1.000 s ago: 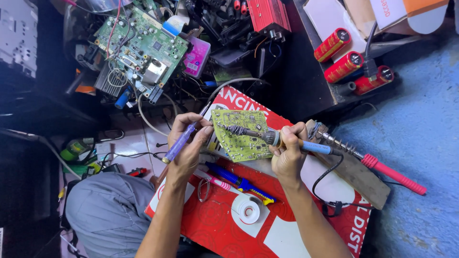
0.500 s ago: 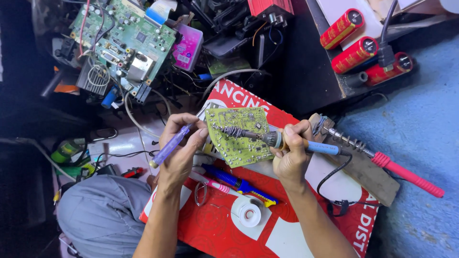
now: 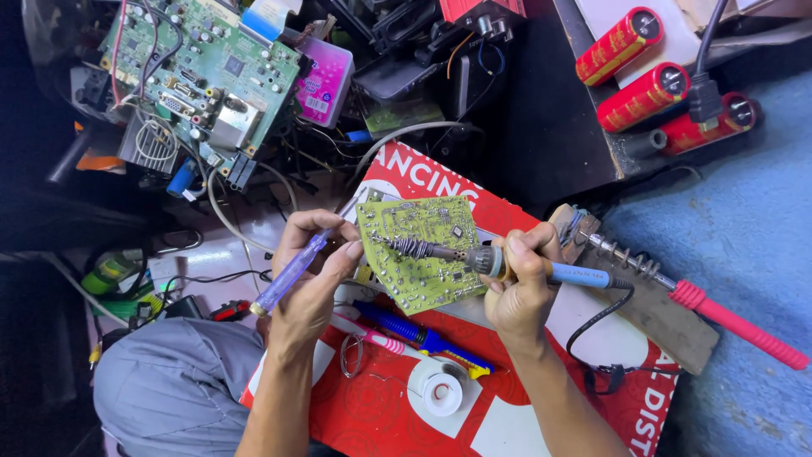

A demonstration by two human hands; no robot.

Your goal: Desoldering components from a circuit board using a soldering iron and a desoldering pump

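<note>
A small yellow-green circuit board [image 3: 420, 254] lies solder side up on a red and white board [image 3: 397, 406]. My right hand [image 3: 518, 283] grips a blue-handled soldering iron [image 3: 474, 256], with its tip resting on the circuit board's left part. My left hand [image 3: 309, 275] holds a translucent purple screwdriver [image 3: 289, 274] at the circuit board's left edge, its handle pointing down-left. Below the circuit board lie a blue and yellow tool [image 3: 423, 337], a pink pen-like tool [image 3: 372, 336] and a white solder spool [image 3: 442, 391].
A second iron with a red handle [image 3: 734, 322] rests on a wooden block [image 3: 647, 309] at right. Three red cylindrical capacitors [image 3: 647, 68] stand at top right. A large green circuit board [image 3: 199, 72] with wires sits top left. My knee in grey trousers [image 3: 169, 385] is bottom left.
The view has shifted and closed in a little. Both hands stay on the circuit board; the iron's tip has moved slightly along the board's left part.
</note>
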